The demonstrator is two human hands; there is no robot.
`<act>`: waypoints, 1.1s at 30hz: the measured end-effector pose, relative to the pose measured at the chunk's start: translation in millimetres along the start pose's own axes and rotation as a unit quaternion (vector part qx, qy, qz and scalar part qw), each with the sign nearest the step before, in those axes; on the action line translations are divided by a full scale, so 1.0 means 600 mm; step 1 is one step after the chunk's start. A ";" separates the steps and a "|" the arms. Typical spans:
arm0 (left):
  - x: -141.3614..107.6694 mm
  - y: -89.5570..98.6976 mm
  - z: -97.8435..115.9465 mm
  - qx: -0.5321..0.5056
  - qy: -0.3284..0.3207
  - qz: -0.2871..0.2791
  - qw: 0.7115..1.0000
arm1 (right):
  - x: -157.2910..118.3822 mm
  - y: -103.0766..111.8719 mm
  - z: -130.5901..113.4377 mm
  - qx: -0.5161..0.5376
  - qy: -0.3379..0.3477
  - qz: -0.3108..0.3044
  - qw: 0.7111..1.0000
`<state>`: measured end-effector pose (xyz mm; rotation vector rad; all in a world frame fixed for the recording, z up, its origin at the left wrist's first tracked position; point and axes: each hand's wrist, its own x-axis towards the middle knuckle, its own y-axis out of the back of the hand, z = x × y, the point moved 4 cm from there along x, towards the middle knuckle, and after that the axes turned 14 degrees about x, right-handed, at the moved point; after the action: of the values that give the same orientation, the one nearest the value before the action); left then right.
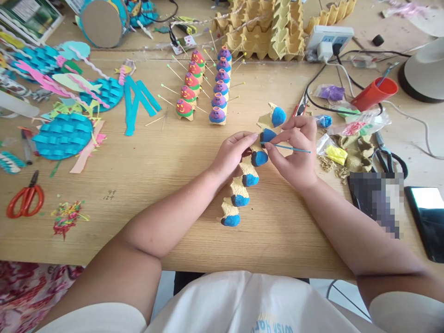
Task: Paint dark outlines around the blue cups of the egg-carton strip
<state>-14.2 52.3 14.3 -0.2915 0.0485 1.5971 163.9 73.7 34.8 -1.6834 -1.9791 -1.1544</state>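
A strip cut from an egg carton [239,187], its bumps capped in blue and dark clay, runs diagonally in front of me. My left hand [233,155] grips its upper part from the left side, fingers closed. Pinched between the fingers of my right hand [294,150] is a thin blue stick [293,148], whose left end is at the second blue cap [268,136] from the top. Behind my hands stand two finished-looking strips with smiling faces and pins, one red and green [188,94], one purple and blue [218,100].
Blue woven paper discs [64,135] and orange scissors [26,200] lie left. Egg cartons [251,41] and a power strip [329,36] are at the back. A red cup [374,94], clay bags, dark scissors [386,155] and a phone [426,222] are right.
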 end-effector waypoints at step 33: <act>-0.002 0.000 0.000 0.017 -0.006 -0.006 1.000 | 0.003 -0.001 0.017 0.034 -0.023 -0.007 0.999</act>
<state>-14.4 51.5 14.8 -0.2543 0.0644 1.5842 165.7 82.1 29.3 -1.6793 -2.0357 -1.0493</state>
